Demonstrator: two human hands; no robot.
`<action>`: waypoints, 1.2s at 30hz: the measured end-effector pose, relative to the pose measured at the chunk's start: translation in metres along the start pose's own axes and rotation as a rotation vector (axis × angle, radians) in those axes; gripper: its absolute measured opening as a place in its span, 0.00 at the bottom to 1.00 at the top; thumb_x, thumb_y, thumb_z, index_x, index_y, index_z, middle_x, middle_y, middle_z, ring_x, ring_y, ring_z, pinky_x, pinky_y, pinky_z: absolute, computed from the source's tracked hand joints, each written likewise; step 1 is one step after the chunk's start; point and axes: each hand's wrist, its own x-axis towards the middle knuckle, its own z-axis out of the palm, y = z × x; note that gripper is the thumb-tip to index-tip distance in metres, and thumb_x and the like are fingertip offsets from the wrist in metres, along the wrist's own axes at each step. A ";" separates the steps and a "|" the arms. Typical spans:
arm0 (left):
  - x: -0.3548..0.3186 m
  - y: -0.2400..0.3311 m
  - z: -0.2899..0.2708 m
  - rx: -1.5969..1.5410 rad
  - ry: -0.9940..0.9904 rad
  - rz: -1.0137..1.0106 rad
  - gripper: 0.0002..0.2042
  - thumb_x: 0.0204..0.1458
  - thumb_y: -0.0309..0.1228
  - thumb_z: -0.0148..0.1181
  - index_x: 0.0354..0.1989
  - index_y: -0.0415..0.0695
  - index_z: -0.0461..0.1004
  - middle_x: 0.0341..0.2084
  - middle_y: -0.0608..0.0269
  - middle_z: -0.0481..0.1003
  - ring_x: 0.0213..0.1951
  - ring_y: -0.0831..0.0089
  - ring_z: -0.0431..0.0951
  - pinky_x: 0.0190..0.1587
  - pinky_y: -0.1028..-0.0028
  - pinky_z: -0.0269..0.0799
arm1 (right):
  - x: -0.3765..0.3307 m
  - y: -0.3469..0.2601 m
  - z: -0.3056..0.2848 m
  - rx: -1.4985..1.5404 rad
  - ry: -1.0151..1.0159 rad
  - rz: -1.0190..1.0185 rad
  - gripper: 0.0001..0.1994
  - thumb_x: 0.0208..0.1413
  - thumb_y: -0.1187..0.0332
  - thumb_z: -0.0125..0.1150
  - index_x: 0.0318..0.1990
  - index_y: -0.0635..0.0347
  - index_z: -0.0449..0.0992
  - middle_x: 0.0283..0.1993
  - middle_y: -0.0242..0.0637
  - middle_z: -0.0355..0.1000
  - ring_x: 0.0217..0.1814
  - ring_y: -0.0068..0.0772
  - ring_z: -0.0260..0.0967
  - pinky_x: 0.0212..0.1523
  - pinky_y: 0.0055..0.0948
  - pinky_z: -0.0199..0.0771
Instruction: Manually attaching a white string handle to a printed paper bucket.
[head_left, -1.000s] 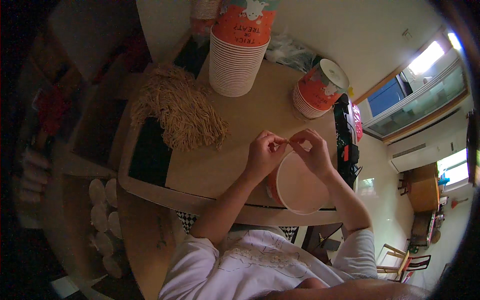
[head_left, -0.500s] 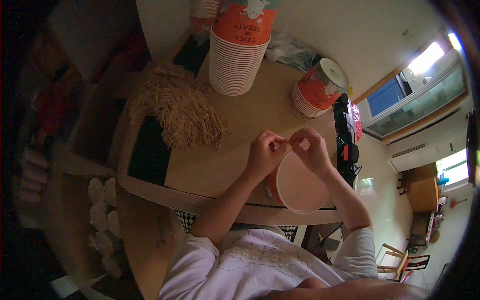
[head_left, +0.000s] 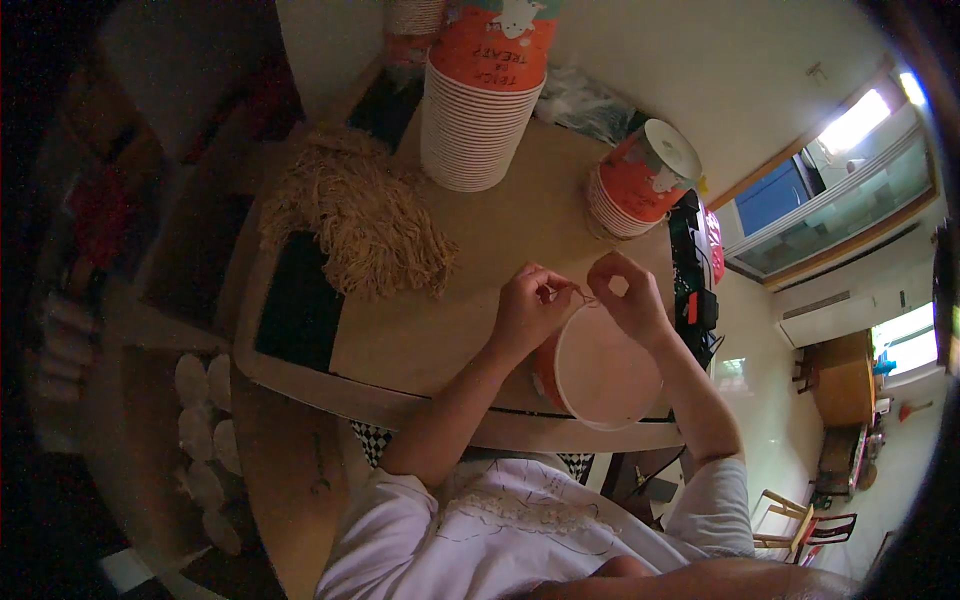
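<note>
1. Head view, centre: the left hand (head_left: 532, 310) has its thumb and forefinger pinched together on a thin reddish-brown cord (head_left: 582, 293), the other fingers curled in.
2. Head view, just right of centre: the right hand (head_left: 630, 298) bends its thumb and forefinger into a ring, with their tips close together at the cord's right part; whether they grip it, I cannot tell.
3. Head view, below the hands: the cord lies in the picture at the upper left of an open tub (head_left: 610, 368), pale inside and orange outside, near the front edge of the table (head_left: 320, 397). The tub's mouth faces the camera.
4. Head view, left of centre: a loose heap of tan strands (head_left: 365, 220) lies on the table, partly over a dark green strip (head_left: 298, 315).
5. Head view, top: a tall stack of nested tubs (head_left: 480, 130) stands upside down; a shorter stack (head_left: 640, 185) is at the upper right, and crumpled clear plastic (head_left: 585, 108) lies between them.
6. Head view, edges: pale round objects (head_left: 205, 440) sit at the lower left; a wooden chair (head_left: 795, 520) stands at the lower right.
</note>
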 end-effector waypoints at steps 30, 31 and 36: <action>-0.002 -0.002 0.000 0.010 -0.025 -0.044 0.06 0.40 0.27 0.62 0.24 0.38 0.73 0.23 0.63 0.70 0.22 0.76 0.71 0.26 0.78 0.68 | 0.001 -0.012 -0.001 -0.075 -0.130 -0.083 0.03 0.44 0.79 0.57 0.28 0.64 0.71 0.28 0.33 0.70 0.32 0.23 0.66 0.36 0.23 0.66; -0.002 -0.002 0.001 0.001 -0.028 -0.050 0.06 0.40 0.27 0.62 0.24 0.38 0.73 0.23 0.62 0.70 0.22 0.76 0.71 0.27 0.78 0.68 | 0.001 -0.010 -0.001 -0.075 -0.129 -0.082 0.03 0.44 0.79 0.57 0.28 0.64 0.71 0.28 0.33 0.70 0.32 0.23 0.66 0.36 0.23 0.66; -0.002 -0.006 0.001 0.030 -0.020 -0.007 0.06 0.40 0.27 0.61 0.24 0.38 0.73 0.23 0.62 0.70 0.23 0.75 0.72 0.27 0.78 0.68 | 0.002 0.001 -0.002 0.024 0.010 0.011 0.04 0.45 0.75 0.59 0.30 0.63 0.72 0.28 0.34 0.70 0.32 0.26 0.68 0.34 0.24 0.67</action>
